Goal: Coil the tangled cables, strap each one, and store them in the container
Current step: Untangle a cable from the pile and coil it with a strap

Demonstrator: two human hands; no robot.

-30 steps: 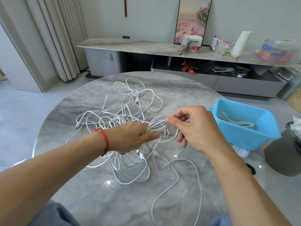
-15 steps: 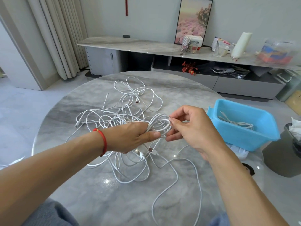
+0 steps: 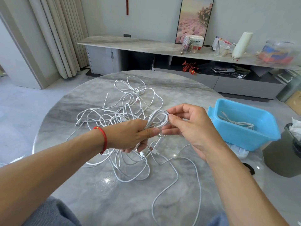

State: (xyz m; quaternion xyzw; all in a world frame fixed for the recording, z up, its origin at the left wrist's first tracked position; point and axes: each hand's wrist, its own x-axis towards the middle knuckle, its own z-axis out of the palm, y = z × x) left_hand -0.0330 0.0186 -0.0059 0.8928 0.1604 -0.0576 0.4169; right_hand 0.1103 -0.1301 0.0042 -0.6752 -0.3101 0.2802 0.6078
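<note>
1. Nearest, a loose white cable (image 3: 176, 185) trails in a long loop across the near edge of the round marble surface (image 3: 114, 201), running off toward the person's lap.
2. Just beyond it, slack loops and two white plugs (image 3: 154, 150) lie under the hands, part of the tangled cables (image 3: 123, 111) that spread across the middle of the surface toward its far edge.
3. Both hands hang above the middle of the surface. The left hand (image 3: 130, 136), with a red bracelet (image 3: 104, 139) at the wrist, has its grip curled round a small coil (image 3: 158, 119) of white cable, thumb pressed along the bundle.
4. The right hand (image 3: 190, 126) meets it from the right: thumb and forefinger pinch the rounded far end of the same coil, the other fingers loosely bent beneath.
5. At the right edge of the surface stands a blue container (image 3: 254, 137), well apart from the tangle, with one coiled white cable (image 3: 236, 122) already lying inside. Something white and crumpled shows under its near corner; what it is cannot be told.
6. Off the right edge, on the floor, a dark bin (image 3: 280, 157) holds white paper.
7. Farther back, a long low cabinet (image 3: 162, 48) with a marble top runs along the wall, carrying a framed picture (image 3: 193, 20), a white roll (image 3: 241, 44) and assorted clutter; pale curtains (image 3: 61, 38) hang at the left.
</note>
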